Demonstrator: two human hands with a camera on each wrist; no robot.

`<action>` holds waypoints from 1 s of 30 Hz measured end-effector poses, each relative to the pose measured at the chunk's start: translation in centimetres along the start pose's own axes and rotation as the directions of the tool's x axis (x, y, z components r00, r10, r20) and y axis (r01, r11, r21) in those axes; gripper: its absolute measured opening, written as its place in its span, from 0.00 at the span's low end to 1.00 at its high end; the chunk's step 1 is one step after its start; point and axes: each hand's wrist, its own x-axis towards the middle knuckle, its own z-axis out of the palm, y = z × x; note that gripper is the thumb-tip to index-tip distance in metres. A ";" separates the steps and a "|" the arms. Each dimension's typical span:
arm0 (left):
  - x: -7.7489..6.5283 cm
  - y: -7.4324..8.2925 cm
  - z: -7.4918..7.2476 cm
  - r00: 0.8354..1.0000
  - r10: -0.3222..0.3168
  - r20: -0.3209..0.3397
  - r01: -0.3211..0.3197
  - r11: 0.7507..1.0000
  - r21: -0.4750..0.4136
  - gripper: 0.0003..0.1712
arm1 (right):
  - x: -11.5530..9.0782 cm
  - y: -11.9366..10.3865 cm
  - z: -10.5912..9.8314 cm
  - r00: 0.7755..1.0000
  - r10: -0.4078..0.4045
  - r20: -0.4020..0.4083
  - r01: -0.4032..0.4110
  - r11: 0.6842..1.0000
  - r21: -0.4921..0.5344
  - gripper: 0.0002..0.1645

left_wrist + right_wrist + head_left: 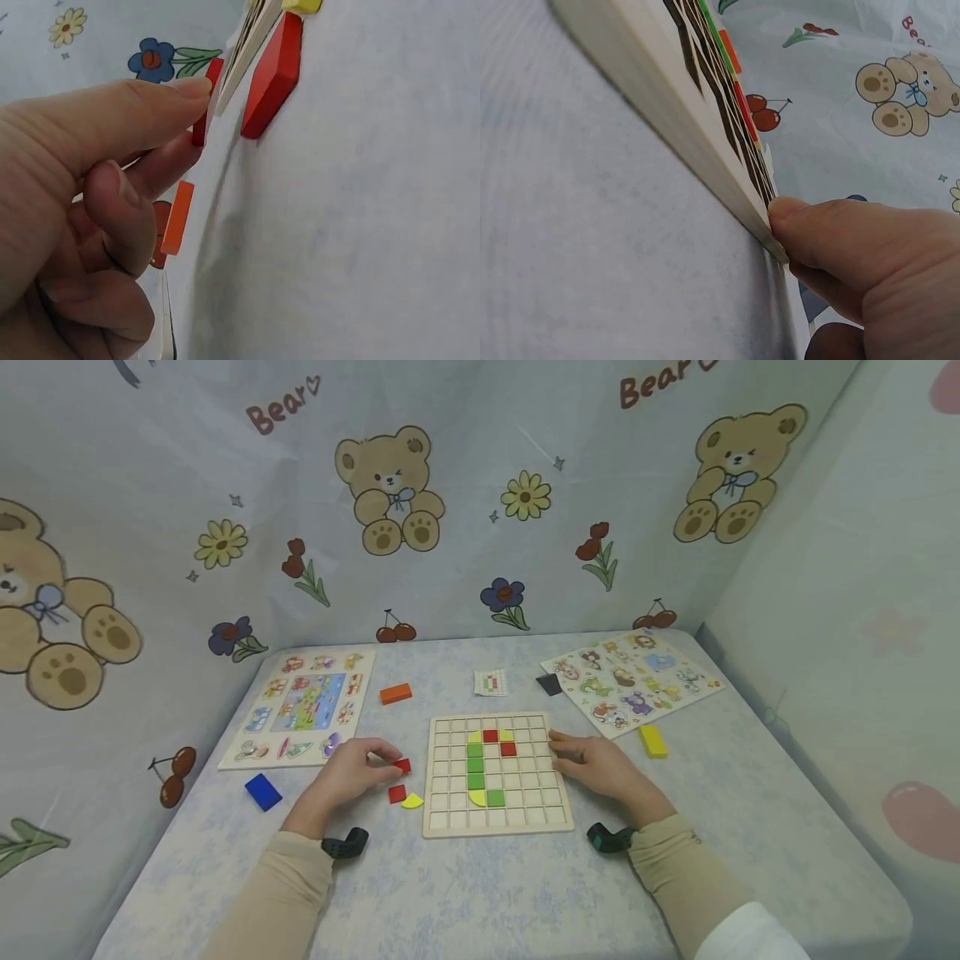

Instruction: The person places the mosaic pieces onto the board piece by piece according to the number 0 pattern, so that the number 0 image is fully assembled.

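Observation:
My left hand (348, 777) pinches a small red square tile (208, 105) between thumb and index finger, lifted off the table left of the wooden grid board (498, 833). Below it lie another red square tile (397, 793) and a yellow quarter-circle tile (412, 801). The board carries several green squares (476, 765), two red squares (491, 736) and yellow quarter-circles (477, 797) in its cells. At the board's right edge, my right hand (603, 768) grips the rim, its thumb (795, 221) on the top side; the fingers beneath are partly hidden.
Behind the board lies a small pattern card (491, 682). Picture boards lie at the back left (352, 681) and back right (633, 681). Around them are an orange block (396, 693), a blue block (263, 792), a yellow block (653, 741) and a black piece (549, 684).

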 end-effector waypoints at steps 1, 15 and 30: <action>0.0 0.2 0.1 1.000 0.010 -0.001 -0.010 1.000 -0.002 0.12 | 0.0 0.0 0.0 1.000 0.001 0.002 -0.001 1.000 0.006 0.26; 1.8 7.3 5.0 0.986 0.133 0.103 -0.139 0.989 0.054 0.08 | -0.1 0.1 0.1 1.000 0.006 0.001 -0.006 1.000 0.003 0.26; 4.1 13.7 9.6 0.955 0.209 0.212 -0.259 0.936 0.240 0.06 | 0.1 0.2 0.1 1.000 -0.003 -0.003 0.003 1.000 -0.025 0.26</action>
